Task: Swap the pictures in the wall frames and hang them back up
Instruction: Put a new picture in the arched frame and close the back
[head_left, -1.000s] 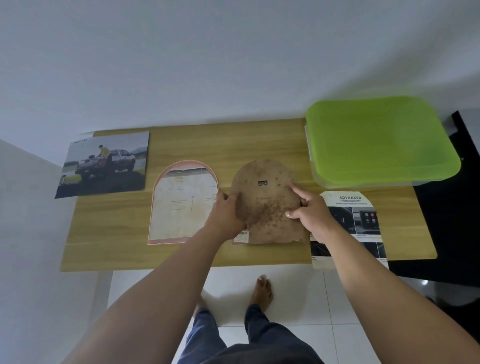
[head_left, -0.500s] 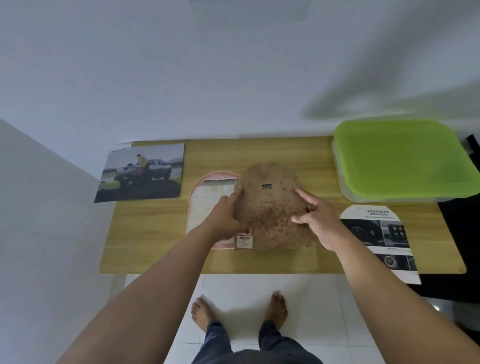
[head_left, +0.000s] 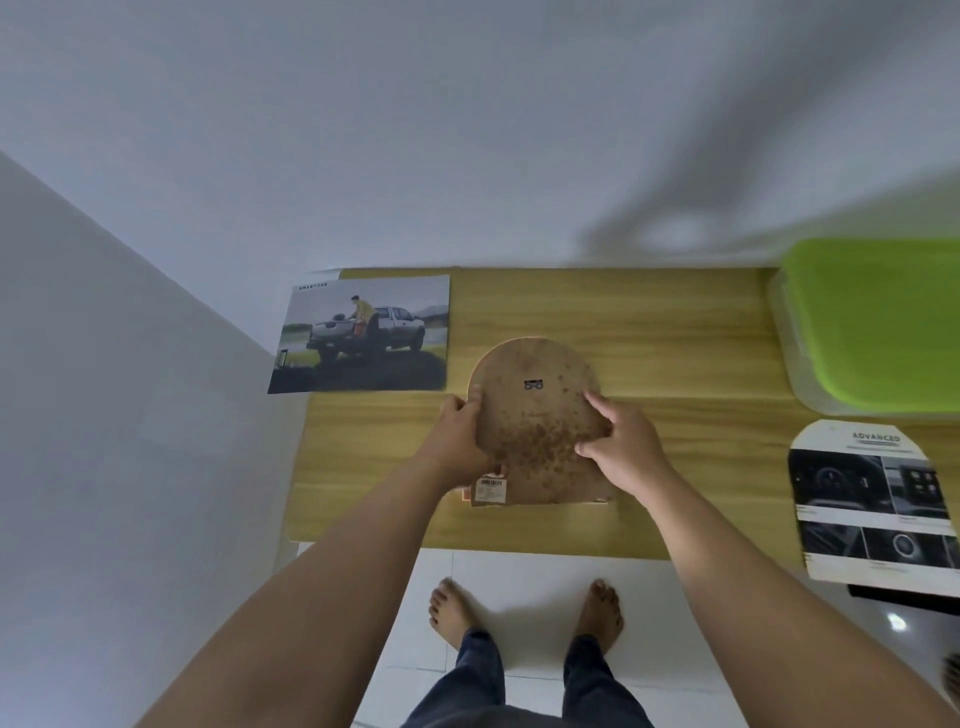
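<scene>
An arch-shaped brown backing board (head_left: 535, 415), spotted and with a small metal hanger near its top, lies on the wooden table (head_left: 649, 332). It covers the pink arch-shaped frame, of which only a sliver shows at the lower edge (head_left: 467, 496). My left hand (head_left: 460, 434) grips the board's left edge. My right hand (head_left: 621, 444) holds its right edge with the fingers on top. A rectangular truck picture (head_left: 363, 335) lies at the table's left. An arch-cut "ADVANCED" car-interior picture (head_left: 872, 504) lies at the right.
A clear box with a green lid (head_left: 878, 322) stands at the table's back right. A white wall rises behind the table and another closes in on the left. My bare feet stand on white floor tiles (head_left: 519, 582) below the table's front edge.
Both hands have carried the brown board leftward and set it over the pink frame, which was uncovered a second ago. The view has shifted to the left.
</scene>
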